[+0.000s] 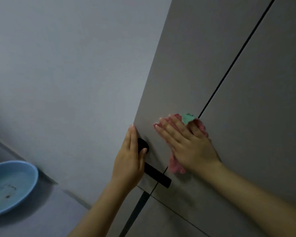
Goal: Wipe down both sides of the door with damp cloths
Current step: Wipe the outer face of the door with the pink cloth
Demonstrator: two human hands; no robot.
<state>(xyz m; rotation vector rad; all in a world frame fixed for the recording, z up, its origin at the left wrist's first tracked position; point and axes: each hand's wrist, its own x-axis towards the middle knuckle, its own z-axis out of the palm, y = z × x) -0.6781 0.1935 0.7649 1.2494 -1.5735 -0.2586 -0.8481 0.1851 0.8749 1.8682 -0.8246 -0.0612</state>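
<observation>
a blue basin (32, 175) with water in it sits low at the far left, well apart from the door (220, 69). a pale wall (67, 65) fills the space between them. the left hand (130, 159) lies along the door's edge, fingers straight and together, thumb touching the round black knob (142, 144), not clamped on anything. a black handle (158, 177) juts out just beside its palm. further right, the right hand (186, 142) presses flat, fingers slightly spread, on a pink cloth (175, 165) against the door face; a green cloth (187, 118) pokes out above the fingers, near a thin dark groove (237, 53).
</observation>
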